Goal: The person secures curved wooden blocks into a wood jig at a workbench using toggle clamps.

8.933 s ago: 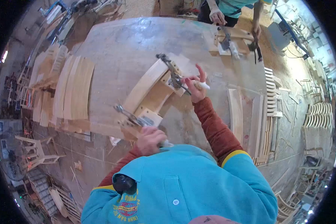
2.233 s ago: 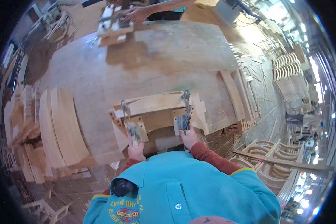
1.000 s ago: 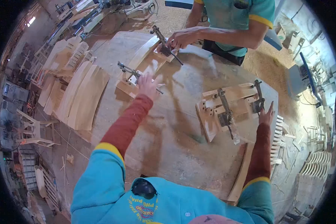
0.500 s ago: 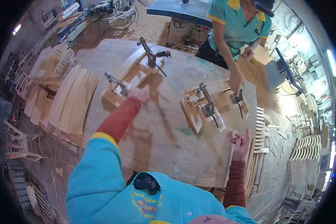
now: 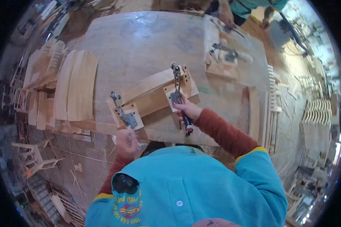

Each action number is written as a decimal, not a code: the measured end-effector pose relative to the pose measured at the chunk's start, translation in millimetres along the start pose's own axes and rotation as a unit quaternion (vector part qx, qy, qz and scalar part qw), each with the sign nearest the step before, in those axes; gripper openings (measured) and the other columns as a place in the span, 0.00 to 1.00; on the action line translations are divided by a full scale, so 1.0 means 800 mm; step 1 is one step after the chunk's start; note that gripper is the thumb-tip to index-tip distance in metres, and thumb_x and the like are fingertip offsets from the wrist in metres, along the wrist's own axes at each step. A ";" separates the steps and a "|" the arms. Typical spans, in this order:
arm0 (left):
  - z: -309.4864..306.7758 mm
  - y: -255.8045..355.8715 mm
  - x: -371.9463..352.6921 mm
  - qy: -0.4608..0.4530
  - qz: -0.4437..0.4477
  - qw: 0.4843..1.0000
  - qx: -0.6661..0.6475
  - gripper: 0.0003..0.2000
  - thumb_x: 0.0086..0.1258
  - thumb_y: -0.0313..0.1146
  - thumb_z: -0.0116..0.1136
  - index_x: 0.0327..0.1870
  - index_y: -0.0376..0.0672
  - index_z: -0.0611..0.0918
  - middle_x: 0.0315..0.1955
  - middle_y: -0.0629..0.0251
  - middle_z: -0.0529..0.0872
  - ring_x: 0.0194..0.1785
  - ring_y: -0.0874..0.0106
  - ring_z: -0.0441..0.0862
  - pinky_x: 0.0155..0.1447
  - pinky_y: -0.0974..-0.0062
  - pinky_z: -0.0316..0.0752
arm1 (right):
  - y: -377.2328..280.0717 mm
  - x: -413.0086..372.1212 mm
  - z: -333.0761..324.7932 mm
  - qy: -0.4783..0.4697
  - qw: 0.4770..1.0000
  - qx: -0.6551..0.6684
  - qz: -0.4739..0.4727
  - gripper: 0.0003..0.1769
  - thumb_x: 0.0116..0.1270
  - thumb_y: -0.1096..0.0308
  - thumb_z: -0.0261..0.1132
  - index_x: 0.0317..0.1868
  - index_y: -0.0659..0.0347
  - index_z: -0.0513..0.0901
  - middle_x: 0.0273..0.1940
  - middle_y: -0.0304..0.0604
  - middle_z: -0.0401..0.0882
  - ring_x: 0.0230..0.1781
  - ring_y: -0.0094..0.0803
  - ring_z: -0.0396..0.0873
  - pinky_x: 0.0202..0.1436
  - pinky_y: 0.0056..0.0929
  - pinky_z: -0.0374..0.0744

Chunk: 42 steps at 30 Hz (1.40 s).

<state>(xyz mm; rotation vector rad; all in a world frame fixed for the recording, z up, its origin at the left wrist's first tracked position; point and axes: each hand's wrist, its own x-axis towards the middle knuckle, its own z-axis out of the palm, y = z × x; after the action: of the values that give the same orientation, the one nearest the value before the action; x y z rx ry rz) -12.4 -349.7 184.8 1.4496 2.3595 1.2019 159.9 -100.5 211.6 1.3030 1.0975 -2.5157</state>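
"Toggle-clamp jig [image 5: 191,86]: where does it lie, and what are the hands doing?"

"It lies on the worktable [image 5: 140,41], close to the near edge, slightly turned; a curved wooden piece [image 5: 149,83] lies along it; the right hand [image 5: 187,110] curls its fingers around the right toggle clamp [image 5: 177,85] at the handle, thumb up by the metal; the left hand [image 5: 126,141] is blurred, just beside the left toggle clamp [image 5: 125,116], so I cannot tell if it grips."

"What could go wrong from here?"

"In my judgement, the thumb could be pinched, if the linkage swings while it rests there; the piece could shift, if both clamps press unequally; also, one hard pull could drag the jig over the edge."
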 end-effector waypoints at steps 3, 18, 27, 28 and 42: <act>0.019 -0.049 -0.028 -0.041 -0.221 0.974 -0.028 0.15 0.58 0.35 0.60 0.41 0.37 0.74 0.35 0.52 0.76 0.40 0.54 0.75 0.46 0.60 0.69 | 0.049 0.009 -0.001 0.050 0.996 0.022 -0.066 0.32 0.68 0.65 0.55 0.68 0.38 0.51 0.20 0.33 0.62 0.12 0.21 0.63 0.14 0.23 0.67; 0.107 0.049 0.035 -0.373 -0.070 0.925 0.033 0.39 0.58 0.48 0.58 0.66 0.35 0.59 0.52 0.48 0.72 0.48 0.49 0.76 0.49 0.60 0.74 | 0.080 -0.177 -0.125 0.223 0.960 0.169 0.025 0.21 0.61 0.67 0.58 0.53 0.51 0.61 0.25 0.37 0.67 0.13 0.21 0.63 0.11 0.19 0.66; 0.144 -0.006 0.079 -0.177 -0.177 0.953 -0.171 0.31 0.67 0.42 0.50 0.66 0.34 0.59 0.58 0.46 0.65 0.62 0.54 0.64 0.63 0.60 0.63 | 0.027 -0.230 0.030 0.231 0.918 -0.104 -0.306 0.42 0.66 0.63 0.55 0.73 0.51 0.38 0.32 0.45 0.74 0.20 0.26 0.69 0.21 0.23 0.74; 0.175 -0.019 0.082 -0.080 -0.196 0.963 -0.164 0.30 0.68 0.42 0.49 0.67 0.35 0.59 0.59 0.46 0.64 0.64 0.54 0.62 0.64 0.60 0.60 | 0.050 -0.189 0.043 0.213 0.929 -0.133 -0.271 0.41 0.67 0.62 0.54 0.73 0.51 0.38 0.36 0.46 0.74 0.25 0.28 0.71 0.25 0.25 0.75; 0.269 -0.040 0.080 -0.018 -0.155 0.983 -0.098 0.35 0.65 0.39 0.52 0.70 0.44 0.49 0.69 0.57 0.55 0.73 0.58 0.47 0.73 0.54 0.35 | 0.160 0.066 0.064 0.246 0.957 -0.134 -0.070 0.32 0.74 0.50 0.41 0.73 0.47 0.42 0.21 0.32 0.64 0.19 0.21 0.65 0.19 0.23 0.68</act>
<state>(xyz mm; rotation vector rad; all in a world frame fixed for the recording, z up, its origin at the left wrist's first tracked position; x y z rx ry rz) 33.6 -185.0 36.1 0.9900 2.2602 1.2676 142.8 -215.7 120.5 1.8734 1.6080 -2.0695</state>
